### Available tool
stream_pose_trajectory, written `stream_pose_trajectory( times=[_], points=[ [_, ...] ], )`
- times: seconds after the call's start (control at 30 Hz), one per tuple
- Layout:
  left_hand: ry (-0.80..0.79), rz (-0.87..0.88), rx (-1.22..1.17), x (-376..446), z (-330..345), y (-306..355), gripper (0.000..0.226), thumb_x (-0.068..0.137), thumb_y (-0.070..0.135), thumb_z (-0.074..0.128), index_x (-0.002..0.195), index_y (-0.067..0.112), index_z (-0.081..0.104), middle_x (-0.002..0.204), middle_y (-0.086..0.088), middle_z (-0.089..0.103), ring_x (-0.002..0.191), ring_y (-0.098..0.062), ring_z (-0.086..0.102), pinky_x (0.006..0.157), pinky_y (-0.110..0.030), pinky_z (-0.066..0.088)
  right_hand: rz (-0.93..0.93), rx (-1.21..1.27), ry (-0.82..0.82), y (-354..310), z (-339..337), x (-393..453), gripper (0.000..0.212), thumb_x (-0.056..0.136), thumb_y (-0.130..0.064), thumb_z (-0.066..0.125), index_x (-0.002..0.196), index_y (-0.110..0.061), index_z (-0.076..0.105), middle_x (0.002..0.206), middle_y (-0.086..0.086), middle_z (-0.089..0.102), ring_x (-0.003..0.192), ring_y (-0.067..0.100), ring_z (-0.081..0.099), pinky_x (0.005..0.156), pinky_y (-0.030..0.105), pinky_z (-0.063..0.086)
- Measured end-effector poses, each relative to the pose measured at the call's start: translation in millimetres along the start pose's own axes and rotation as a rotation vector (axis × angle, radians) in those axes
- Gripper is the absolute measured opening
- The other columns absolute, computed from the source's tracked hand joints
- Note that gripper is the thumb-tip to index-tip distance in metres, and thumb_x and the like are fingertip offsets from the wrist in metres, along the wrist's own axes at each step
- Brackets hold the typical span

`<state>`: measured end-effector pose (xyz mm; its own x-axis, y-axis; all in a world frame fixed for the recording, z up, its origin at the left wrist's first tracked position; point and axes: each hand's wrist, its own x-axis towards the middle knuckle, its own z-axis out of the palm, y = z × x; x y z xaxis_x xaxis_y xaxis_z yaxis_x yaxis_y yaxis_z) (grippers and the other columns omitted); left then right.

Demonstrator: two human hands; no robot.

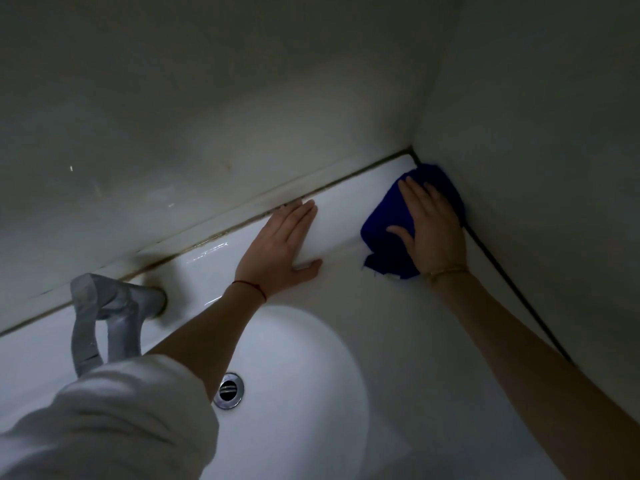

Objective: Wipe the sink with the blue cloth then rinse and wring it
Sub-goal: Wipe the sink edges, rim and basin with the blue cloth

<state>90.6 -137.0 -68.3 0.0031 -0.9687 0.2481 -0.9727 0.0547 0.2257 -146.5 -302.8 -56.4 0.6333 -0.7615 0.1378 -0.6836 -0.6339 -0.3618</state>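
Right hand (431, 230) flat on blue cloth (384, 233), left hand (280, 244) flat on sink (194, 268) ledge (basin dry-looking)

Dim room, pale back wall (214, 98), pale side wall (540, 133), the two meeting in a corner, dark dirty line along the wall's bottom edge

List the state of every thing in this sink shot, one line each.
Cloth: bunched, flat on the sink's back ledge in the corner, under the right hand.
Right hand: fingers straight, pressing the cloth.
Left hand: flat on the ledge, holding nothing.
Sink: basin bare, ledge glossy.
Drain: stopper state unclear.
Tap: no water seen running.
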Motion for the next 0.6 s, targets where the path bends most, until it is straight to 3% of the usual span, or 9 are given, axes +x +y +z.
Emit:
stream_pose_trajectory(
  times=[0.3, 0.6],
  points=[
    [0.022, 0.020, 0.000, -1, 2, -2, 0.083, 0.086, 0.042, 0.069, 0.148, -0.003, 0.038, 0.153, -0.017, 0.041, 0.143, -0.033, 0.036, 0.121, -0.043, 0.026, 0.073, 0.003, 0.040, 14, -17, -87, 0.073, 0.086, -0.024, 0.067, 0.148, -0.010, 0.031, 0.152, 0.008, 0.035, 0.137, 0.029, 0.035, 0.113, 0.039, 0.025],
    [0.009, 0.026, 0.000, -1, 1, -4, 0.083, 0.086, 0.043, 0.068, 0.148, -0.002, 0.037, 0.153, -0.018, 0.040, 0.143, -0.034, 0.036, 0.120, -0.046, 0.027, 0.080, -0.015, -0.015, 4, -7, -36, 0.069, 0.090, -0.017, 0.063, 0.148, -0.009, 0.028, 0.154, 0.009, 0.030, 0.138, 0.031, 0.033, 0.116, 0.042, 0.026]
  ],
)
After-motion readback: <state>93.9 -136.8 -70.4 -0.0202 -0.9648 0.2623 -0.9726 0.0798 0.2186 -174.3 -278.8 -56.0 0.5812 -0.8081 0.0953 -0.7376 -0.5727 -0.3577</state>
